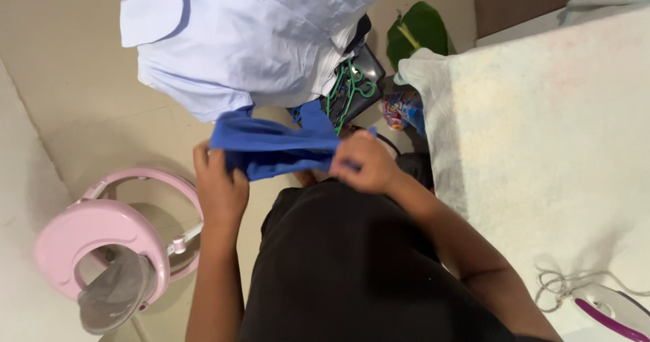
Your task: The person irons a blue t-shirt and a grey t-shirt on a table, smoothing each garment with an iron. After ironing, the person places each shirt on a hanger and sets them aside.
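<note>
I hold a blue cloth garment (274,147) stretched between both hands in front of my body. My left hand (220,186) grips its left edge, fingers curled over the fabric. My right hand (365,162) pinches the right end of the same cloth. Just beyond it lies a heap of pale blue and white shirts (244,40), with green wire hangers (349,88) at its right side. My black clothing fills the lower middle of the view.
A white padded cloth covers a table (542,132) on the right, with a white and purple iron (613,308) and its cord at the near corner. A pink ring-shaped baby walker (101,237) stands on the tiled floor at the left. A green leaf (416,34) lies beyond the table.
</note>
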